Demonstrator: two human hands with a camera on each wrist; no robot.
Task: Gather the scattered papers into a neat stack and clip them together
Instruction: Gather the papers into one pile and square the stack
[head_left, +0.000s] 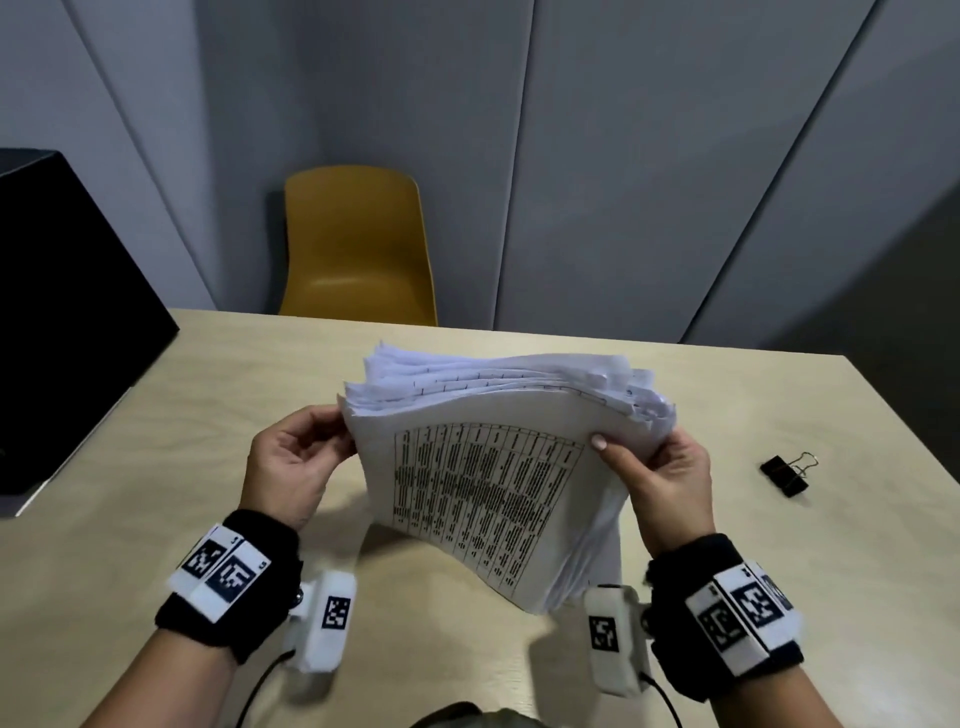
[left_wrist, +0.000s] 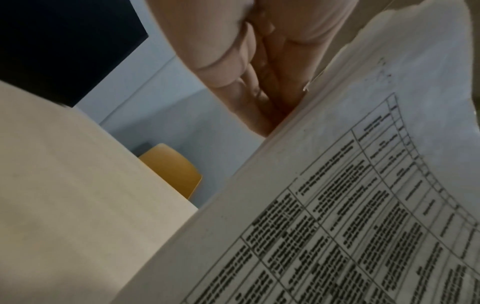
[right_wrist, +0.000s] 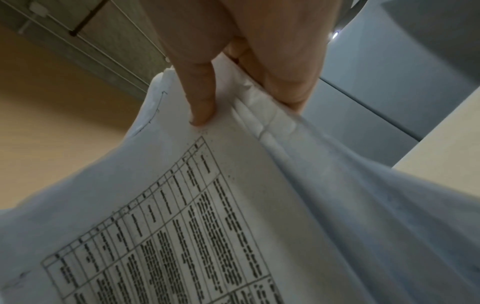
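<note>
A thick stack of white papers (head_left: 493, 493) with a printed table on its front sheet stands tilted on the wooden table (head_left: 208, 415), lower edge down and upper edges fanned and uneven. My left hand (head_left: 332, 436) holds its left edge; in the left wrist view the fingers (left_wrist: 259, 92) reach behind the sheets (left_wrist: 337, 226). My right hand (head_left: 623, 457) pinches the right edge, with the thumb (right_wrist: 202, 107) on the front sheet (right_wrist: 207, 226) and the other fingers behind. A black binder clip (head_left: 787, 473) lies on the table to the right of my right hand.
A yellow chair (head_left: 358, 244) stands beyond the table's far edge against grey wall panels. A large black box (head_left: 67, 312) sits at the table's left side. The table's right edge runs just past the clip.
</note>
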